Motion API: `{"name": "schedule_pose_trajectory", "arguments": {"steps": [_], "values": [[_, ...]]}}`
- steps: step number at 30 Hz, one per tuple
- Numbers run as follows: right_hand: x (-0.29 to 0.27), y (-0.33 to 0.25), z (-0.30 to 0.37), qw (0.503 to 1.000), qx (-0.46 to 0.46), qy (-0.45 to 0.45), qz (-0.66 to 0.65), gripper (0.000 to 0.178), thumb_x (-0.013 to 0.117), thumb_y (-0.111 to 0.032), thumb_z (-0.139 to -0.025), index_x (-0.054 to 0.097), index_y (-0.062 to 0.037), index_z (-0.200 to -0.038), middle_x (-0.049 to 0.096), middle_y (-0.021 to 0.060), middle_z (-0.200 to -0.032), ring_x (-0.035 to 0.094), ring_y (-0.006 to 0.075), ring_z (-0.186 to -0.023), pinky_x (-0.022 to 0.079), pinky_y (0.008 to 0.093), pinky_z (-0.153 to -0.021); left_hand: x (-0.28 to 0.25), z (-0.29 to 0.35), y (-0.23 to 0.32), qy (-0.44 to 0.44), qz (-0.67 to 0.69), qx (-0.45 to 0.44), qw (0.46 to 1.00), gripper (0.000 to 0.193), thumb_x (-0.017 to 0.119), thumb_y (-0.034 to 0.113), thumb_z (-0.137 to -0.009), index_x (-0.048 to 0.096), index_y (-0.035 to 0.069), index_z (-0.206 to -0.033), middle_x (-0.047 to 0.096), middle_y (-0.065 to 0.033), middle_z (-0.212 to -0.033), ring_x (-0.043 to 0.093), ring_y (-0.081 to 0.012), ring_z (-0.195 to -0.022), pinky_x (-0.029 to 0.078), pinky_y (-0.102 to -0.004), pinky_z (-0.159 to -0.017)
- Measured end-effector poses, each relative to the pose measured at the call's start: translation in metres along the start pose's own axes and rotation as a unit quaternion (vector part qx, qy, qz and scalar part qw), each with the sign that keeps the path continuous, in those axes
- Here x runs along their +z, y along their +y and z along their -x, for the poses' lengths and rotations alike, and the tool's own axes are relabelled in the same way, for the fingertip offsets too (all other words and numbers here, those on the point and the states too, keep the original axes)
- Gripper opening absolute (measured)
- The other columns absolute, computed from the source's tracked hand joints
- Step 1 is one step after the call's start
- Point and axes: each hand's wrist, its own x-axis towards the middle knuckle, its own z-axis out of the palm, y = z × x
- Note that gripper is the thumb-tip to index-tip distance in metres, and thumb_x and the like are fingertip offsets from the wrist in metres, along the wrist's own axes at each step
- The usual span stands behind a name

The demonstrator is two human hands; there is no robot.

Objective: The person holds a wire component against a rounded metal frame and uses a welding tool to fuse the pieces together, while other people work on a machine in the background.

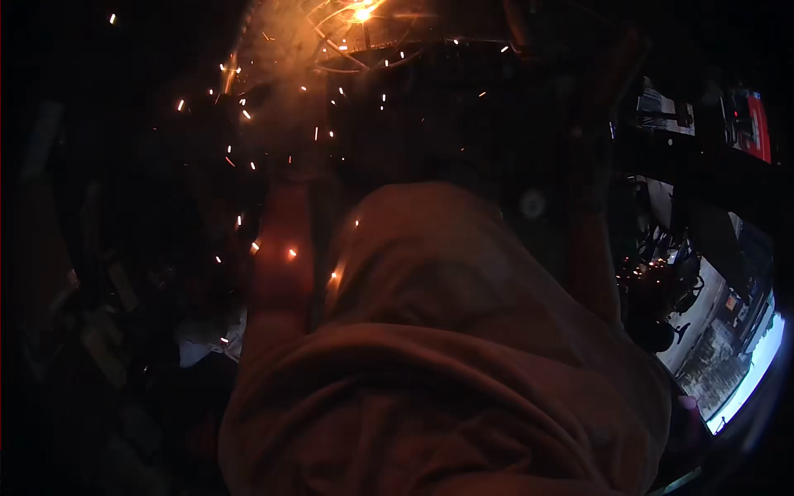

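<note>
Shirt [430, 248] dimly lit | left forearm [285, 248] and right forearm [594, 256] extended either side, apparently so torso is set back from sparks [246, 114] | both hands lost in dark, grip cannot be told | wire frame [341, 51] seen at top edge, lit by glow [361, 15]

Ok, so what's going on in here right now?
It's very dark. A person's left forearm and right forearm reach forward on either side of their light-coloured clothing. Ahead, a bright orange glow lights some thin curved pieces, with smoke beside it and sparks scattered towards the person. What either hand holds is lost in the darkness. Daylight shows at far right.
</note>
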Motion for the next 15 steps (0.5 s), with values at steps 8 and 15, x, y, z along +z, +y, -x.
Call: {"name": "schedule_pose_trajectory", "arguments": {"steps": [8,15], "values": [[0.009,-0.035,-0.008,0.978,0.120,-0.061,-0.159,0.045,0.059,-0.017,-0.096,0.049,0.0029,-0.134,0.062,0.0049,-0.107,0.059,0.0097,-0.089,0.048,0.0245,-0.075,-0.003,-0.009,0.004,0.011,-0.116,0.078,0.990,0.018,0.061,0.021,-0.095,0.060,0.007,-0.083,0.065,-0.0112,-0.081,0.062,-0.0282,-0.069,0.048,-0.0403,-0.060],[0.020,-0.049,-0.010,0.961,0.153,-0.059,-0.222,0.045,0.067,-0.021,-0.089,0.054,0.0000,-0.127,0.063,0.0024,-0.093,0.058,0.0090,-0.075,0.048,0.0229,-0.065,0.012,0.011,-0.017,-0.109,0.230,-0.282,0.925,0.016,0.059,0.021,-0.094,0.067,0.008,-0.091,0.065,-0.0093,-0.074,0.065,-0.0263,-0.070,0.052,-0.0364,-0.066]]}}
